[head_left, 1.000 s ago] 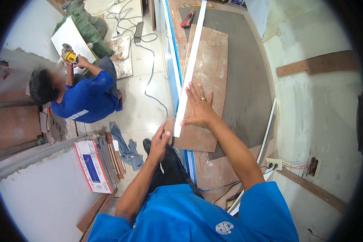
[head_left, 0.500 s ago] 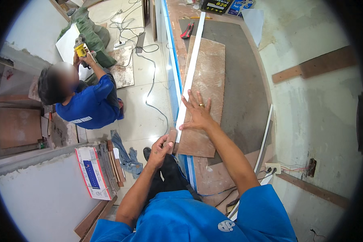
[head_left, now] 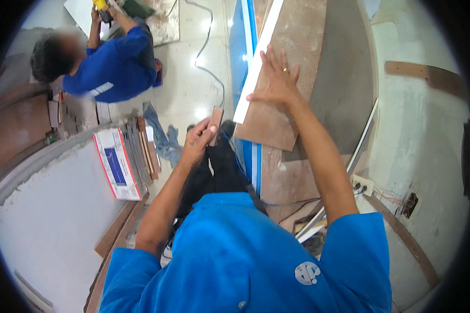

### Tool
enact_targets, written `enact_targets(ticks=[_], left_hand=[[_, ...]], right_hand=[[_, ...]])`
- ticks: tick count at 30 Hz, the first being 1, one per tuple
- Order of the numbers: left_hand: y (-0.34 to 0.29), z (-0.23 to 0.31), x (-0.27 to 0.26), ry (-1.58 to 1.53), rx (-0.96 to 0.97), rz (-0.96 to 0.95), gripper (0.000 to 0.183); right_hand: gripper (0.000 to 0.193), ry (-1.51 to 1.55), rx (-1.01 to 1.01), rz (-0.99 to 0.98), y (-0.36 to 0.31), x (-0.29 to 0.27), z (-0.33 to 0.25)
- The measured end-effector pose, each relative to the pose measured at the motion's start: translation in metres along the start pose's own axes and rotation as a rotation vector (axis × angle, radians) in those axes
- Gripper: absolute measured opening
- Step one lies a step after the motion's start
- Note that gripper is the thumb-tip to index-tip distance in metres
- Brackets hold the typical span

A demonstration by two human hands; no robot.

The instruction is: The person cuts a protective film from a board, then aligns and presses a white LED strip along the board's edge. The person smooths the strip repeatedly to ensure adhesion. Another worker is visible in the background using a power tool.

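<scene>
Now the right hand (head_left: 278, 78) lies flat, fingers spread and gripping nothing, palm down on the brown wooden board (head_left: 292, 73), with the thumb side touching the long white strip (head_left: 256, 65) that runs along the board's left edge. The left hand (head_left: 197, 142) is closed around a small brown wooden block (head_left: 215, 124), held upright just beside the strip's near end. To do this well, the worker likely wants steady downward pressure from the flat palm so the strip stays flush with the edge, and the block brought squarely to the strip's end rather than at an angle. The board looks matte and worn, its grain dull; the strip is smooth, thin and straight; beside it a glossy blue panel (head_left: 240, 62) stands on edge. Further left, a co-worker in blue (head_left: 109, 68) crouches on the shiny pale floor (head_left: 193, 88), and a white box (head_left: 117, 164) rests on stacked boards.
</scene>
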State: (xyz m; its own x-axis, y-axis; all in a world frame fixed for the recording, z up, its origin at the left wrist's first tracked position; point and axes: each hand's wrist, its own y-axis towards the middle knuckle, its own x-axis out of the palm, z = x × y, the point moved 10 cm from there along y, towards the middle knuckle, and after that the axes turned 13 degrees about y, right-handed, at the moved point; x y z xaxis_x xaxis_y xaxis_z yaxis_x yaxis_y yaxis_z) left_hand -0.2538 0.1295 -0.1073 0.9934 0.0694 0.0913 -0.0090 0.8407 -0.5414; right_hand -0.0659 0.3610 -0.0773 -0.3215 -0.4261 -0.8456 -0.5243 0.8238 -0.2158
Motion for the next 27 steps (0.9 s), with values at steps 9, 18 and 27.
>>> enact_targets(ticks=[9,18,27], left_hand=[[0.045,0.039,0.032,0.373,0.230,0.074,0.064],[0.006,0.005,0.022,0.297,0.163,0.108,0.065],[0.062,0.052,0.031,0.315,0.265,0.096,0.065]], right_hand=[[0.161,-0.034,-0.019,0.025,0.001,0.005,0.003],[0.158,-0.029,-0.029,0.037,0.000,-0.001,-0.003],[0.160,-0.075,-0.031,-0.004,0.006,0.008,0.000]])
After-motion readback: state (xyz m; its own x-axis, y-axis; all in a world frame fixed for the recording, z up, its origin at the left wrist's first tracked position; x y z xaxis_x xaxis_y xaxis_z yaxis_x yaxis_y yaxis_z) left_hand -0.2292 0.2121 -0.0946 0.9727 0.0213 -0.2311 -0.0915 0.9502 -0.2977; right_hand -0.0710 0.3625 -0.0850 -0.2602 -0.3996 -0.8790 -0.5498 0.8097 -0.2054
